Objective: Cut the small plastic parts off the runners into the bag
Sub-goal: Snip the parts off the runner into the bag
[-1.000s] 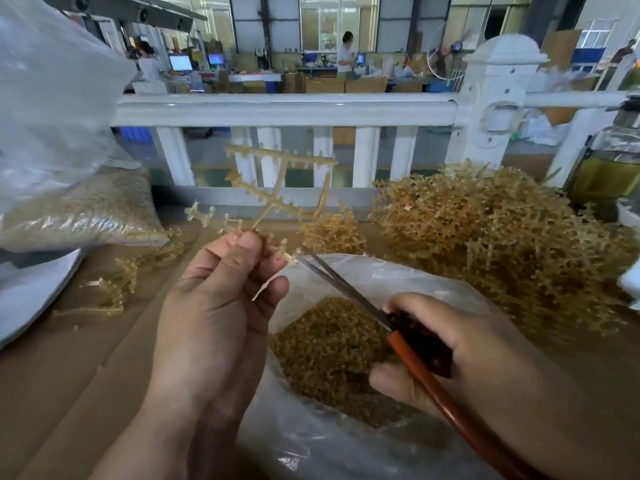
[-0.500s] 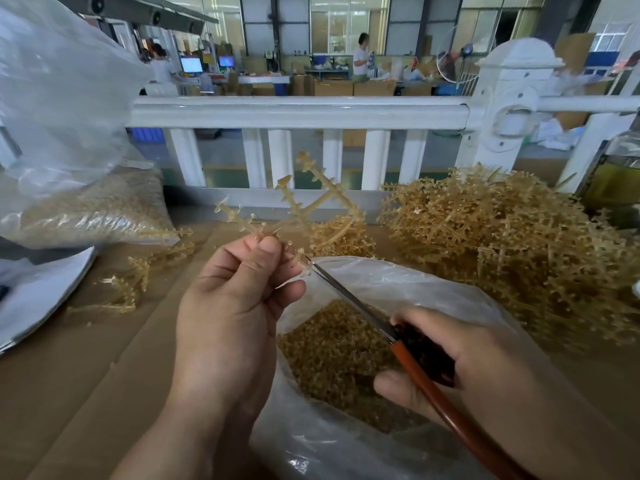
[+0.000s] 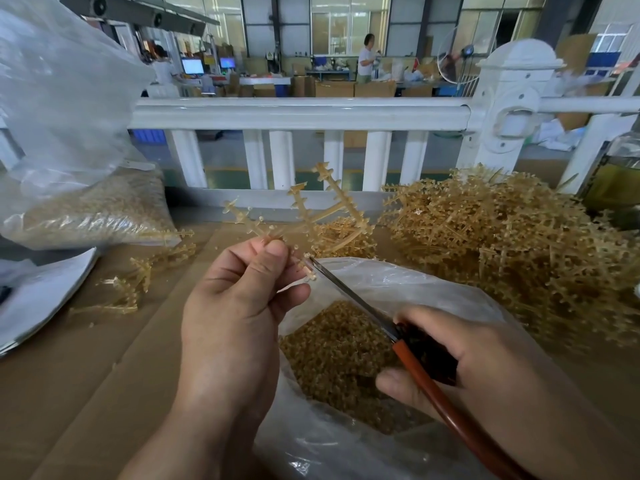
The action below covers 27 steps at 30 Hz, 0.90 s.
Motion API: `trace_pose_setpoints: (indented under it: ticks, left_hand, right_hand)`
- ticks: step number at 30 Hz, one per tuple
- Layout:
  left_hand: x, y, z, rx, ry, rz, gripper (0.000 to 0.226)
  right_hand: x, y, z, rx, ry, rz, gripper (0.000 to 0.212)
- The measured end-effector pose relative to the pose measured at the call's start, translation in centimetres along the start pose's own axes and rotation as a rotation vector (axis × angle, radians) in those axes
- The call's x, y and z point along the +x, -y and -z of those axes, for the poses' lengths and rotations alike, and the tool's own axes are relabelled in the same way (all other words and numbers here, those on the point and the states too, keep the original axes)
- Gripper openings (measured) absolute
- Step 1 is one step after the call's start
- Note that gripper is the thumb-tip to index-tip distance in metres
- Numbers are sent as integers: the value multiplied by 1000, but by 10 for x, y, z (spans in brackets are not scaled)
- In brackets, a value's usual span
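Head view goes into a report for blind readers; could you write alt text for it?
A left hand pinches a branched tan runner above an open clear bag of cut parts, while the right hand holds red-handled scissors to it. A heap of runners lies at right.

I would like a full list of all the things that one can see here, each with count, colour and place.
held runner: one, amber, in the left hand
scissors: one pair, steel blades, red-orange handle, in the right hand
open bag: one, clear, front centre on the cardboard
cut parts: many, amber, inside the open bag
runner pile: one heap, amber, right of the bag
loose runners: a few, amber, left on the cardboard
filled bag: one, clear, amber contents, far left
railing: one, white, behind the work surface
bottle: one, yellow-green contents, far right edge
cardboard: brown, under it all
left hand: one, pinches the held runner
right hand: one, grips the scissors
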<state>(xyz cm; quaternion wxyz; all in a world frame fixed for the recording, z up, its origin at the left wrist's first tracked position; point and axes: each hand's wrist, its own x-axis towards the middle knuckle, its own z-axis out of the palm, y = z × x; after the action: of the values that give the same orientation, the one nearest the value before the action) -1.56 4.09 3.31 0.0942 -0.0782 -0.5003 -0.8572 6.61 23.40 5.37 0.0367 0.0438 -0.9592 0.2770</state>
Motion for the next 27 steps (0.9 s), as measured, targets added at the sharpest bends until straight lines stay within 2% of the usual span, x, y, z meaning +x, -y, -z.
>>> trace_pose_setpoints:
  ticks: [10, 19, 27]
  left_hand:
    - [0, -1, -1, -8, -10, 4, 11]
    - [0, 0, -1, -24, -18, 18, 8]
    - [0, -1, -1, -44, -28, 20, 12]
  right_hand:
    - [0, 4, 3, 24, 39, -48, 57]
    - [0, 3, 3, 50, 18, -45, 65]
    - [-1, 6, 3, 31, 24, -45, 59]
